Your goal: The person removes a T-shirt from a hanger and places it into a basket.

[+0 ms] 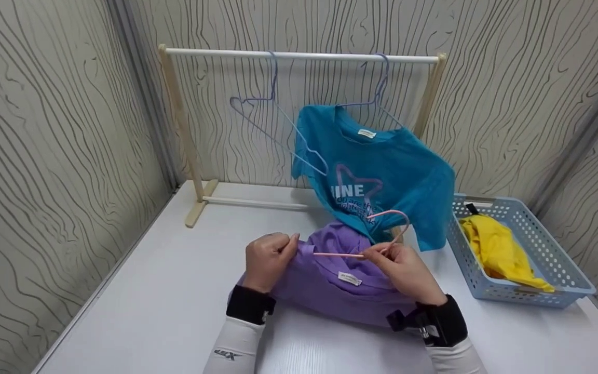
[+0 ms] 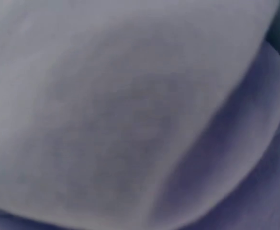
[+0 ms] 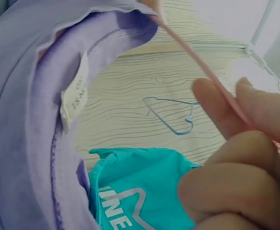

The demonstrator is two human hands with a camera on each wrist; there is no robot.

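Note:
A purple shirt [image 1: 304, 285] with a white neck label lies across the table in front of me. My left hand [image 1: 270, 259] grips its neckline at the left shoulder, fingers curled into the cloth. In my right hand [image 1: 408, 270] the pink hanger [image 1: 338, 255] is pinched between thumb and fingers near its hook, which curves upward. One arm of that hanger reaches left into the neck opening, its far end hidden by the purple cloth. The right wrist view shows the fingers [image 3: 254, 153] around the pink wire. Blurred fabric fills the left wrist view.
Behind stands a rack with a white rail [image 1: 320, 54] and wooden posts. A teal T-shirt [image 1: 382, 161] hangs there on a purple hanger, beside a bare bluish-purple hanger [image 1: 273, 130]. To the right is a blue basket [image 1: 563, 259] holding a yellow garment [image 1: 499, 249].

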